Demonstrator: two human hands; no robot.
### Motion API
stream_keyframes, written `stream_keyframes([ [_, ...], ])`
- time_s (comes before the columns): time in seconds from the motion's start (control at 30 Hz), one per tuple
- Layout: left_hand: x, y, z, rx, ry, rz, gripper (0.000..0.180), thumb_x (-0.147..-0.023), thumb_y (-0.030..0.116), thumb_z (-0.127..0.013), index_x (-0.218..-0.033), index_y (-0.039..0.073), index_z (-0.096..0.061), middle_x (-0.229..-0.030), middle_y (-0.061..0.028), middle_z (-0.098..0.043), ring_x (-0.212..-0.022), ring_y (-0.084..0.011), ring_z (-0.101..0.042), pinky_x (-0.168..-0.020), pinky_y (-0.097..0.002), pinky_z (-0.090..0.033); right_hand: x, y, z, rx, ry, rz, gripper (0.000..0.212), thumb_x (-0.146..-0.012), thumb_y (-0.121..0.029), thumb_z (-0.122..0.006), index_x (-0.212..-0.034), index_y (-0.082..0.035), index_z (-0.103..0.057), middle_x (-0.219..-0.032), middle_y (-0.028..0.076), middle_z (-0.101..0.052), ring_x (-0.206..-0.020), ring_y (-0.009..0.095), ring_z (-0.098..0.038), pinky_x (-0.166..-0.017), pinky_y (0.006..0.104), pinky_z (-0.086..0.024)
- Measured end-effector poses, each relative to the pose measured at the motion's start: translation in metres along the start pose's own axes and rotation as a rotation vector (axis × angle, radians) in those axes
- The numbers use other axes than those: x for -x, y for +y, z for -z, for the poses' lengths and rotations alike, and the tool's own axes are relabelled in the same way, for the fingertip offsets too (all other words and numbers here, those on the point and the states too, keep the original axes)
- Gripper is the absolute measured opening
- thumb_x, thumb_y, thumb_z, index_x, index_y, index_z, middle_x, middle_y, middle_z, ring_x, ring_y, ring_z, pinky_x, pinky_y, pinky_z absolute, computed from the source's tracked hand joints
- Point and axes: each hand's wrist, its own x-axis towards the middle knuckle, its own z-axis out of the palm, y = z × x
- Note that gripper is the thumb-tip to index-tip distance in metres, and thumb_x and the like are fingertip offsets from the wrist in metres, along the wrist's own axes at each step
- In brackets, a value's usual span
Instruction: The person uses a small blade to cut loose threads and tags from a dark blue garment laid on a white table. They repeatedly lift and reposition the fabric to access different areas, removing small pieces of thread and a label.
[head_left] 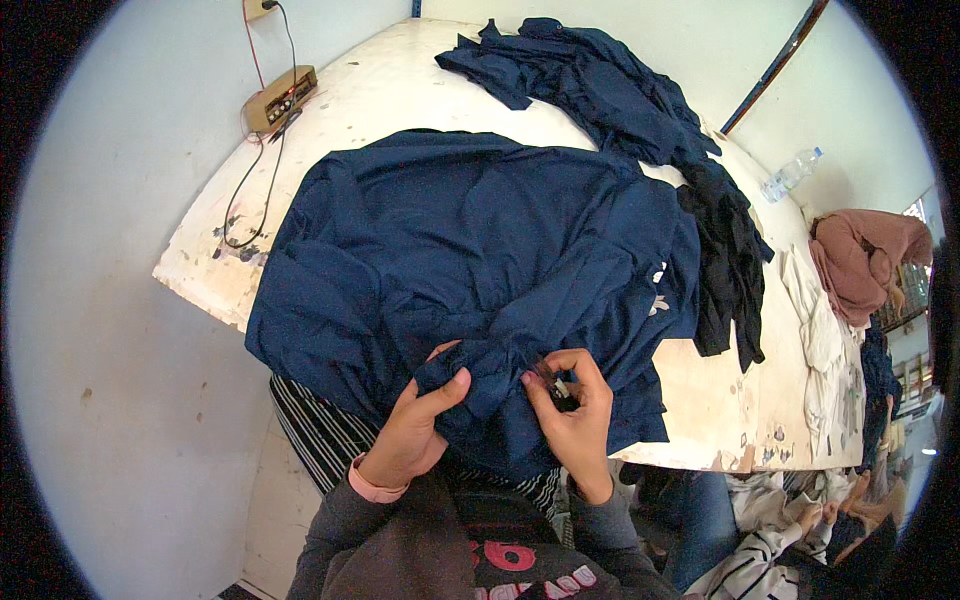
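A large navy blue garment point(470, 230) lies bunched over the near side of the table and hangs past its front edge toward my lap. My left hand point(415, 420) pinches a fold of it, thumb on top and the other fingers behind the cloth. Just to the right, my right hand point(575, 415) is closed around a small dark tool point(563, 398) with a bright metal bit, mostly hidden by the fingers. Its thumb and forefinger meet at the cloth beside the left hand's fold. Small white marks point(658, 290) show on the garment's right side.
More navy clothing point(590, 85) stretches across the back of the pale table point(390, 80), with black cloth point(722, 270) at its right. A beige box with cords point(280, 98) is at the left wall. A plastic bottle point(792, 175), white cloth point(815, 340) and other people point(865, 260) are at the right.
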Motion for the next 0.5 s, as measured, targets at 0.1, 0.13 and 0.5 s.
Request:
stream_keyframes([
  [0.1,-0.001,0.000,0.000,0.014,-0.018,0.007,0.042,-0.103,0.015,-0.060,-0.143,0.005,-0.049,-0.136,-0.0098,-0.061,-0.125,-0.0209,-0.059,-0.109,-0.0378,-0.046,0.000,-0.005,-0.001,-0.097,0.054,-0.007,0.024,-0.083,-0.005,-0.081,-0.099,-0.002,-0.063,-0.096,0.009,-0.065,-0.084,0.017,-0.066,-0.069,0.0260,-0.052],
  [0.13,-0.001,0.000,0.000,0.015,-0.020,0.006,0.042,-0.103,0.015,-0.060,-0.143,0.005,-0.049,-0.136,-0.0098,-0.060,-0.125,-0.0211,-0.059,-0.109,-0.0380,-0.046,-0.001,-0.012,0.000,-0.107,0.070,0.014,0.026,-0.082,-0.004,-0.081,-0.102,-0.002,-0.064,-0.097,0.009,-0.065,-0.084,0.016,-0.066,-0.070,0.0251,-0.052],
  [0.5,0.006,0.009,-0.009,-0.125,-0.102,-0.008,0.052,-0.101,0.012,-0.061,-0.149,0.006,-0.045,-0.137,-0.0093,-0.059,-0.128,-0.0188,-0.056,-0.111,-0.0343,-0.042,-0.013,-0.021,0.010,-0.176,-0.117,-0.012,0.010,-0.090,-0.004,-0.075,-0.097,-0.001,-0.070,-0.086,0.001,-0.069,-0.071,0.004,-0.055,-0.063,0.0219,-0.042],
])
